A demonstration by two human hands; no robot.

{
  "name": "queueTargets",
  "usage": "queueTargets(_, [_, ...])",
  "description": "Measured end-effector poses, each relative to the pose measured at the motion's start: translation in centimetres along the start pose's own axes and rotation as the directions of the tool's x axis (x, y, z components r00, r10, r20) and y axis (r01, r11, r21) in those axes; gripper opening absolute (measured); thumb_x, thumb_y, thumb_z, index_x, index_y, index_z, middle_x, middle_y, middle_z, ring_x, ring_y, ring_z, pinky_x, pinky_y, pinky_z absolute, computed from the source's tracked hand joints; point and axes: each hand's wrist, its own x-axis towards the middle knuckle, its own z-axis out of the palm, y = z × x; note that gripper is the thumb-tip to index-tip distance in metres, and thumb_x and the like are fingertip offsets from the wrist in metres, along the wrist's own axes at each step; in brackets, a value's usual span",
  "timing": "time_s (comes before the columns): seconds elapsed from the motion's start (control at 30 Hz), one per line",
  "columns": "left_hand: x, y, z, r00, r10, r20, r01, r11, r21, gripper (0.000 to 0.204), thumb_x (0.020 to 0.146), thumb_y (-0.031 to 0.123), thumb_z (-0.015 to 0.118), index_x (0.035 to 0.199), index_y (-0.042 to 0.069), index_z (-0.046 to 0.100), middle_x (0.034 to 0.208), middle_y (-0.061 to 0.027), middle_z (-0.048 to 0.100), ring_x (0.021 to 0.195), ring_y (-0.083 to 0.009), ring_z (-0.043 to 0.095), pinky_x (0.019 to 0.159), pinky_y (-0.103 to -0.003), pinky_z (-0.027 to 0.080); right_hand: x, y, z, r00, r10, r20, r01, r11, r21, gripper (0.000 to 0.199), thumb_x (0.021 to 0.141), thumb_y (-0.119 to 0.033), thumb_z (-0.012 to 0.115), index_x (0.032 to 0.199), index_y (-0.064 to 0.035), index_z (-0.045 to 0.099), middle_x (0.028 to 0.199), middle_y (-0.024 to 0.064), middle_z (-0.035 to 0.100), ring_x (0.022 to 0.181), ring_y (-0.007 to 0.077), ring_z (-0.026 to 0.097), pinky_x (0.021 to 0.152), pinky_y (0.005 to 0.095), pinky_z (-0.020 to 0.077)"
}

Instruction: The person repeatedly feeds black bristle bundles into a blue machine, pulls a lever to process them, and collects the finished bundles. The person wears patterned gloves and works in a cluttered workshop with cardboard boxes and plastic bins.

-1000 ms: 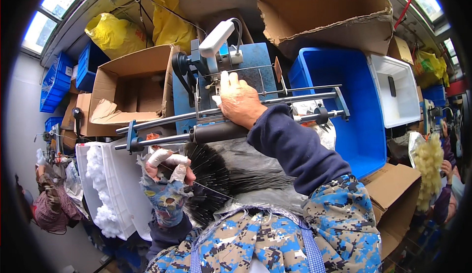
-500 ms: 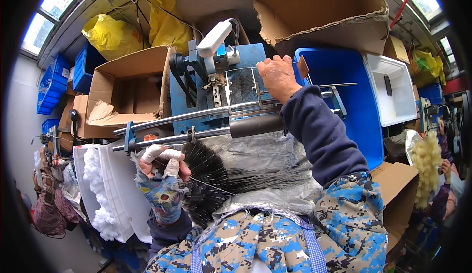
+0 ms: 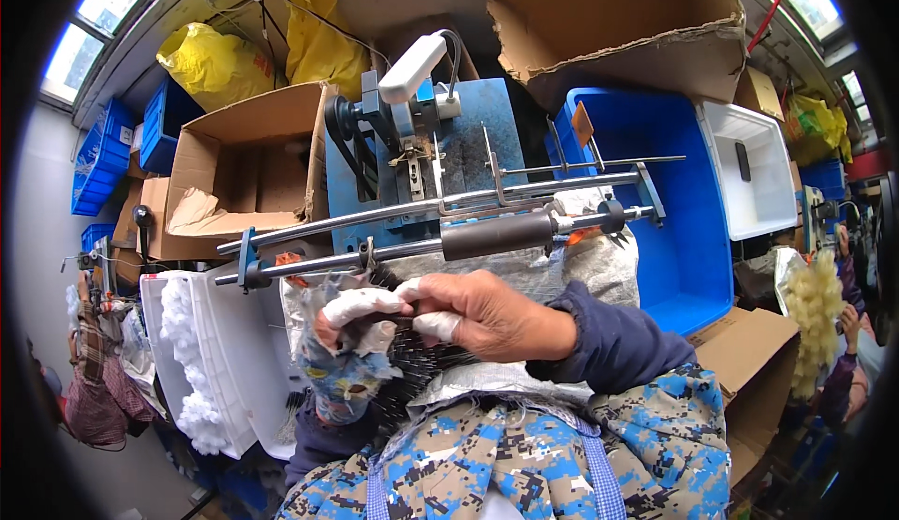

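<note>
My left hand (image 3: 358, 310), its fingers wrapped in white tape and its wrist in a worn patterned cuff, is closed above my lap. Against its fingertips my right hand (image 3: 496, 312) pinches, with tape on its finger and thumb too. Whatever lies between the fingertips is too small or hidden to make out. Just below the hands, a bunch of stiff black bristles (image 3: 410, 370) fans out, partly covered by them. Beyond stands a blue bench machine (image 3: 501, 122) with two long metal rods (image 3: 393, 213) and a dark roller (image 3: 496, 233) across its front.
An open cardboard box (image 3: 245, 169) stands left of the machine, a large blue bin (image 3: 707, 201) right. White fluffy tufts (image 3: 178, 361) line a white crate (image 3: 248, 370) at left. A bigger carton (image 3: 627, 23) is at the back. Other people's arms show at both edges.
My right hand has come back from the machine's top to meet my left fingertips over the lap. My left hand has shifted right and slightly nearer the bristles.
</note>
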Motion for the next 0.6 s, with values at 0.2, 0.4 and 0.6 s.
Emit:
queueTargets(0.2, [-1.4, -5.8, -6.8, 0.939, -0.013, 0.344, -0.343, 0.044, 0.938, 0.041, 0.07, 0.001, 0.064, 0.11, 0.004, 0.056, 0.094, -0.0135, 0.06, 0.083, -0.0278, 0.06, 0.07, -0.034, 0.05, 2.8, 0.9, -8.3, 0.844, -0.437, -0.312, -0.123, 0.408, -0.905, 0.012, 0.077, -0.007, 0.057, 0.089, -0.0066, 0.06, 0.072, 0.0138, 0.055, 0.067, 0.0292, 0.06, 0.058, 0.0388, 0.048])
queueTargets(0.4, [-1.4, -8.2, -6.3, 0.916, -0.376, 0.139, 0.001, 0.349, 0.937, 0.049, 0.069, 0.001, 0.063, 0.117, 0.004, 0.051, 0.101, -0.0146, 0.058, 0.091, -0.0322, 0.057, 0.077, -0.037, 0.047, 8.3, 5.3, -11.7, 0.847, -0.406, -0.342, -0.316, 0.132, -0.94, 0.01, 0.076, -0.009, 0.054, 0.082, -0.0075, 0.062, 0.088, 0.0114, 0.052, 0.086, 0.0281, 0.053, 0.069, 0.0399, 0.043])
queueTargets(0.6, [-1.9, -5.6, -7.0, 0.963, -0.066, 0.26, -0.22, 0.358, 0.907, 0.049, 0.068, 0.005, 0.065, 0.115, 0.003, 0.052, 0.096, -0.0145, 0.06, 0.087, -0.0346, 0.058, 0.076, -0.04, 0.047, 8.4, 5.7, -11.4, 0.855, -0.351, -0.382, -0.378, 0.082, -0.922, 0.011, 0.075, -0.009, 0.054, 0.082, -0.0069, 0.062, 0.091, 0.0121, 0.053, 0.086, 0.0281, 0.054, 0.071, 0.0409, 0.0426])
